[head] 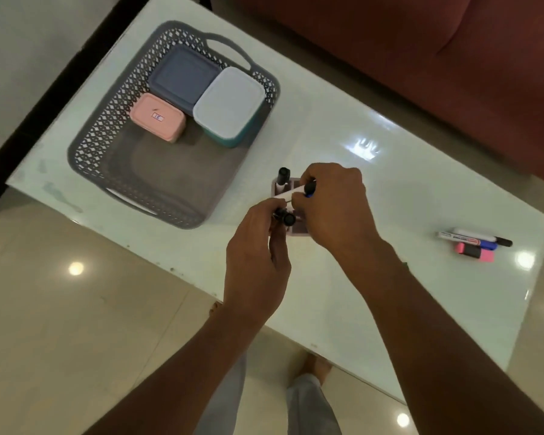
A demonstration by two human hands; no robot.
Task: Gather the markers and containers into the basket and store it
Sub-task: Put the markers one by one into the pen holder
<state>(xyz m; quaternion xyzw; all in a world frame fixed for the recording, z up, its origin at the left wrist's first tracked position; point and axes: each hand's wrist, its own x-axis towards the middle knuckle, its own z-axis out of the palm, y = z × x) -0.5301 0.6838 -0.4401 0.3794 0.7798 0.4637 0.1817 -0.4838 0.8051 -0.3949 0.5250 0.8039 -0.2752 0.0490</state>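
A glossy white table (390, 171) is carrying the work. On the left, the grey basket (85, 142) is holding three lidded containers (157, 117). At centre, the left hand (258, 246) is pinching a black-capped marker (285, 218) in curled fingers. The right hand (333, 202) is gripping a white marker (296, 192) over a small divided holder (278, 187), where another marker (284, 177) is standing. Risk: crowded hands tipping the holder. Loose markers (474, 241) are lying far right. The hands are hiding most of the holder.

A single head-worn wide-angle view looks steeply down from close above the white table (390, 183), its basket (85, 142) at far left.
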